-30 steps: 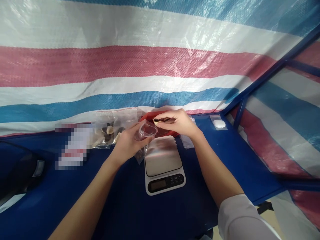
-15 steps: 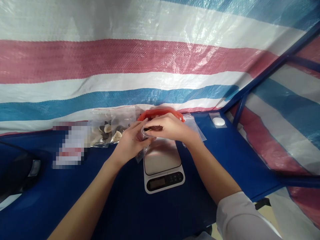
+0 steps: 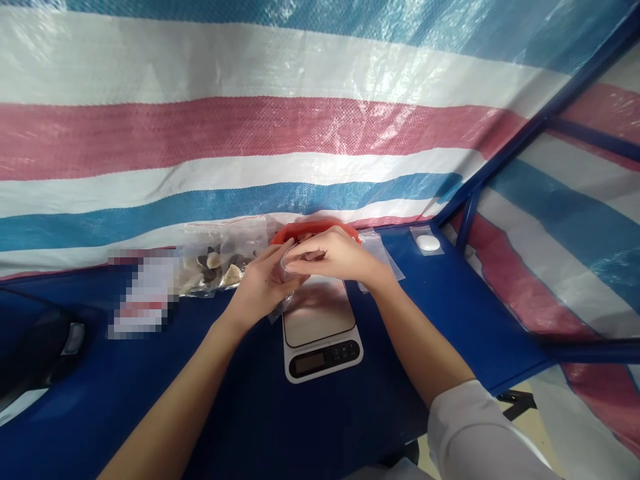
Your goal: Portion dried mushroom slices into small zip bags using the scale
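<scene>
My left hand (image 3: 260, 280) is closed around a small clear plastic bag (image 3: 275, 312), holding its mouth open toward the right. At that mouth is my right hand (image 3: 333, 257), its thumb and fingers curled together with the fingertips at the opening. A dark brown flat piece (image 3: 315, 255) shows between thumb and fingers, mostly hidden. Below both hands stands a white kitchen scale (image 3: 320, 313) with a dark display. Directly behind them lies an open red plastic bag (image 3: 285, 232) with brownish pieces inside.
Clear bags of dark and pale dried slices (image 3: 213, 267) lie to the left, beside a blurred white packet (image 3: 145, 293). Flat clear bags (image 3: 380, 257) and a small bag with a white round item (image 3: 427, 243) lie right. A striped sheet (image 3: 250, 127) hangs behind the blue table (image 3: 240, 400).
My right fingers have moved slightly into the bag's mouth, and less of the brown piece shows. The view has shifted a little; my left hand keeps its hold.
</scene>
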Available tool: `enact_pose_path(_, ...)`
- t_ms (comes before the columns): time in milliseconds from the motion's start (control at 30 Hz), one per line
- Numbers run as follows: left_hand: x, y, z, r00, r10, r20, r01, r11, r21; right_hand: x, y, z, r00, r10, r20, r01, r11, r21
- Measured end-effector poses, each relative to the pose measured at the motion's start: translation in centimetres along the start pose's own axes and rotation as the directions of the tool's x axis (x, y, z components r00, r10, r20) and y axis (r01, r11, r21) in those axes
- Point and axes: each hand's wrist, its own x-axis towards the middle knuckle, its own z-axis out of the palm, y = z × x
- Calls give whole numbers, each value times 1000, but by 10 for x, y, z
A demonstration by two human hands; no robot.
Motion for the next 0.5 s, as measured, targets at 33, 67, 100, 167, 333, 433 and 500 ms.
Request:
enact_pose_path(33,0,0,2,1000,13,4,-13,1000,11,-1,-2,0,1000,15,-16,-16,1000,-8)
enact_pose_path(67,1,1,5,1000,28,4,-28,999,23,-3,-4,-1,999,35,-27,-35,999,-8)
enact_pose_path(100,1,1,7,999,44,3,-44,999,33,-4,-6,-1,998,47,-30,-48,999,-2)
enact_pose_path(167,0,1,12,998,68,6,-68,996,53,-9,-7,-2,998,63,-25,-63,998,10)
enact_pose_path(333,-11,-1,19,994,104,-18,-101,984,144,-30,4,2,988,71,-137,-47,984,169)
enact_pose_path(433,-25,-6,20,983,170,-67,-152,965,213,-47,16,5,959,141,-245,-48,935,352)
enact_pose_path(500,-37,-11,20,979,176,-103,-145,956,257,-60,23,7,936,234,-264,-93,886,454)
